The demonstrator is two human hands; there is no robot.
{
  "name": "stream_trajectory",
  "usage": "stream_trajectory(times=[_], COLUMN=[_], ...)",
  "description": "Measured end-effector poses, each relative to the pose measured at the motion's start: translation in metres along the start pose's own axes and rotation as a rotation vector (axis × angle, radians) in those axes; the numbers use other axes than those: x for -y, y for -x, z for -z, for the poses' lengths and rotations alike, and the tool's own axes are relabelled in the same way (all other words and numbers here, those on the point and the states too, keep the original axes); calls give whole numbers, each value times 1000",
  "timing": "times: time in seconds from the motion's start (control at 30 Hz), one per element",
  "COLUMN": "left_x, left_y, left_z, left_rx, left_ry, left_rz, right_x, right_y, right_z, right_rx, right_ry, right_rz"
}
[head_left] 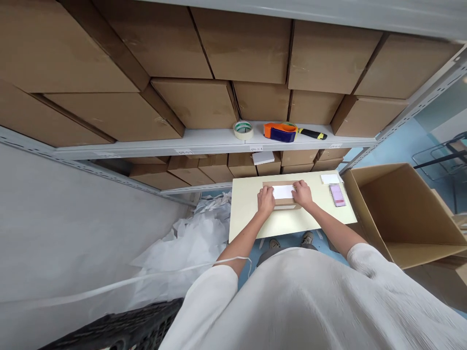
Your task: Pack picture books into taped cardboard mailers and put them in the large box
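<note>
A small brown cardboard box lies on the pale yellow table top in front of me. Across its upper face is a white label, and another white patch shows on its near side. My left hand is at the label's left end, fingers curled and pressed on its edge. At the opposite end, my right hand has its fingers closed on the label's right edge. The fingertips are small in view, so how firmly they grip cannot be seen.
The pale yellow table carries a white stack and a purple item at right. A large open carton stands beside it. On the shelf lie a tape roll, an orange-blue tape dispenser and a cutter. White sheeting heaps left.
</note>
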State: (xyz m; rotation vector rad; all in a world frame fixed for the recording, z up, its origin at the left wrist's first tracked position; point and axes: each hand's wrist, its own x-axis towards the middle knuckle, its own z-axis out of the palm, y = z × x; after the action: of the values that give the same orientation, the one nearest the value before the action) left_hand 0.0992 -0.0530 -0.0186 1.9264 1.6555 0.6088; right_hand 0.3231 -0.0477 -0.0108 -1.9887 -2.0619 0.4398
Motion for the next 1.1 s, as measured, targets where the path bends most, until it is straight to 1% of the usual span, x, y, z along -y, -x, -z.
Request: stream_trajectory(times=[0.13, 0.17, 0.2, 0.27, 0.37, 0.43, 0.53, 0.7, 0.77, 0.83, 0.9, 0.97, 1.1], left_x=[1, 1, 2, 4, 8, 8, 8, 13, 16, 17, 17, 14, 8], left_y=[5, 7, 8, 10, 12, 13, 13, 13, 12, 10, 7, 5, 4], left_z=[3, 3, 2, -1, -5, -6, -7, 1, 6, 10, 13, 15, 17], left_rx=[76, 99, 125, 180, 239, 252, 241, 212, 222, 240, 262, 281, 279], left_ry=[13, 15, 8, -28, -88, -124, -168, -179, -155, -131, -117, -118, -151], left_rz=[-235, -275, -294, -287, -271, -263, -210, -55, -1, 22, 11, -3, -16], right_x=[7, 8, 9, 7, 3, 0, -1, -9, -14, -18, -19, -18, -14], right_y=[13, 16, 20, 25, 31, 32, 32, 34, 35, 35, 35, 36, 43], right_z=[-7, -10, -13, -19, -25, -26, -26, -18, -13, -9, -6, -4, -1], right_rx=[43, 63, 83, 122, 175, 185, 163, 103, 71, 65, 92, 126, 150], right_ry=[40, 48, 58, 86, 122, 131, 127, 113, 100, 63, 16, -7, 11], right_rz=[195, 242, 279, 326, 352, 335, 262, 51, -44, -104, -103, -61, 0])
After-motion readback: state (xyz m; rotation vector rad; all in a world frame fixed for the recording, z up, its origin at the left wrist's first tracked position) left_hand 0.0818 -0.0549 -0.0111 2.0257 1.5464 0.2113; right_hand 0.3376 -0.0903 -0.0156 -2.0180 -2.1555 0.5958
